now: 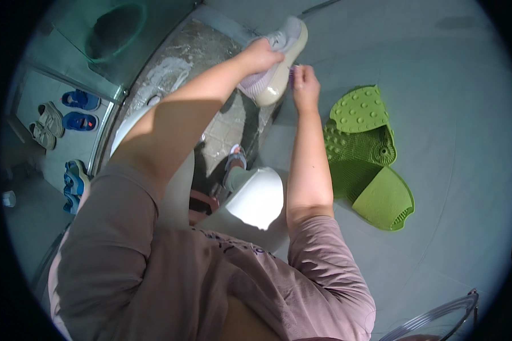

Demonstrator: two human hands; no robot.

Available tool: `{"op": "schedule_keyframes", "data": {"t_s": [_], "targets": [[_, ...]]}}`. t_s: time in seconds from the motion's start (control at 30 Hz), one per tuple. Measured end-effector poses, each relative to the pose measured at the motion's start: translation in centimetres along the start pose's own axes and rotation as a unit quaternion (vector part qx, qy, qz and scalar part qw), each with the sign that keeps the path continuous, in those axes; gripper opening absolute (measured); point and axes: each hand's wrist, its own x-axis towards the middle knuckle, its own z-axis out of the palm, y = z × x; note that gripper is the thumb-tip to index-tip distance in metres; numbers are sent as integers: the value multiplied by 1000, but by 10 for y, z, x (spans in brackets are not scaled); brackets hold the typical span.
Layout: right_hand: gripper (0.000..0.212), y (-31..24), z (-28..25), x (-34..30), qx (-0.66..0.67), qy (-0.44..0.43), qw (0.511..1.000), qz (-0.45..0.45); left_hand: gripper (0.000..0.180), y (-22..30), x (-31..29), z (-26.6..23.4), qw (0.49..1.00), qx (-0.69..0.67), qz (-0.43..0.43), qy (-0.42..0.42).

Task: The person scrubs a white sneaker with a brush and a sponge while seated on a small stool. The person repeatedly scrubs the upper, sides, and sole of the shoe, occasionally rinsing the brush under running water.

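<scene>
Up ahead, a white and pale lilac sneaker (266, 85) hangs tilted in the air, its thick cream sole turned to the right. My left hand (261, 57) is closed around the middle of the shoe, thumb over its side. Right beside the sole, my right hand (305, 85) is closed on a small purple brush (292, 76), mostly hidden by my fingers. The brush is close to the sole's edge; whether it touches cannot be made out.
A green silicone foot-scrubbing mat (375, 156) is stuck on the grey wall to the right. Below the shoe lies wet, foamy tile floor (216, 133), with my sandaled foot (235, 156) on it. Blue shoes (81, 121) and beige shoes (48, 122) stand beyond the glass on the left.
</scene>
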Motion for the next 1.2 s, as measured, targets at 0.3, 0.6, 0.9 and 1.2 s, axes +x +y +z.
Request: {"op": "schedule_keyframes", "data": {"t_s": [0.3,0.6,0.9,1.2], "targets": [[33,-16,3,0,2,-16,998,55,39,-14,2,-2,999,6,25,25],[48,39,0,-4,56,20,988,139,39,-3,10,-9,994,-110,-8,-8],[71,-36,-64,17,818,-4,542,195,44,50,-16,-11,944,-326,-15,-52],[75,-89,-76,16,854,-103,497,116,42,39,-13,-14,956,-289,-12,-51]]}}
